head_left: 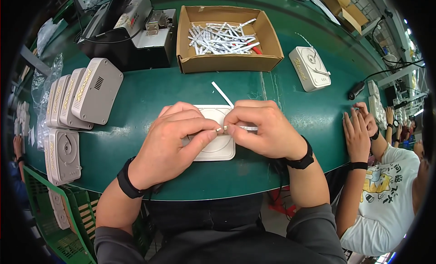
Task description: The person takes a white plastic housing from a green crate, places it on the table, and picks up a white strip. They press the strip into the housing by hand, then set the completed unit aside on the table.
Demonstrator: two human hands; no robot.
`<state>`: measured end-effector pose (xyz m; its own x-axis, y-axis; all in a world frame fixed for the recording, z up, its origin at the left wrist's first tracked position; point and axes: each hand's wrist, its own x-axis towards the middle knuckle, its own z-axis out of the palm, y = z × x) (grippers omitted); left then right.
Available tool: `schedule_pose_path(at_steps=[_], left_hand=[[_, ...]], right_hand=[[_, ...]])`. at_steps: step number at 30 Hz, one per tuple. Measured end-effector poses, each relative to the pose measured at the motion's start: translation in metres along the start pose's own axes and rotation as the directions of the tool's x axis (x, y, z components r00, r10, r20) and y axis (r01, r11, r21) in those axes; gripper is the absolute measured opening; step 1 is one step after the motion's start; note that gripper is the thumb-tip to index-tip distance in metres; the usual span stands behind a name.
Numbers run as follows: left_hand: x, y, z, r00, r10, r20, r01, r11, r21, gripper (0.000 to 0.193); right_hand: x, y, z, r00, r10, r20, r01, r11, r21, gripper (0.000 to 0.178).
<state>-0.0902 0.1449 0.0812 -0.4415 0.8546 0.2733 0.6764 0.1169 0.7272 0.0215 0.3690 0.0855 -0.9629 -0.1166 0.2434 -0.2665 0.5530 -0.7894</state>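
Both my hands meet over a square white plastic housing (211, 154) that lies on the green table with a round outline on its face. My left hand (175, 134) is closed, thumb and forefinger pinching a small pale piece whose details I cannot make out. Just to its right, my right hand (268, 130) pinches a narrow white strip (248, 128), which sticks out past the thumb. The fingertips of the two hands are almost touching. Another white strip (221, 93) lies slanted on the table beyond the housing, its near end by my right fingers.
A cardboard box (229, 64) of loose white strips stands ahead, beside a black machine (125, 55). Several finished-looking white housings (97, 93) stand at left; another housing (311, 69) sits at right. A green crate (59, 223) is lower left. A co-worker's hands (359, 130) rest at right.
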Motion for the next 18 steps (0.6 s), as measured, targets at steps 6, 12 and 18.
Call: schedule_pose_path(at_steps=[6, 12, 18], left_hand=[[0.0008, 0.0031, 0.0008, 1.000, 0.029, 0.004, -0.030, 0.997, 0.067, 0.006], [0.0016, 0.0019, 0.0005, 0.999, 0.030, 0.022, -0.031, 0.998, 0.058, 0.007], [-0.0009, 0.0005, -0.0035, 0.999, 0.039, 0.027, -0.041, 0.995, 0.086, 0.008]], right_hand=[[0.0000, -0.0019, -0.0016, 0.999, -0.047, -0.021, 0.046, 0.998, -0.036, 0.006], [-0.0001, -0.0021, -0.0038, 0.995, -0.095, 0.010, 0.095, 0.994, -0.061, 0.007], [0.0019, 0.0001, 0.0005, 0.990, -0.138, 0.021, 0.139, 0.989, -0.050, 0.008]])
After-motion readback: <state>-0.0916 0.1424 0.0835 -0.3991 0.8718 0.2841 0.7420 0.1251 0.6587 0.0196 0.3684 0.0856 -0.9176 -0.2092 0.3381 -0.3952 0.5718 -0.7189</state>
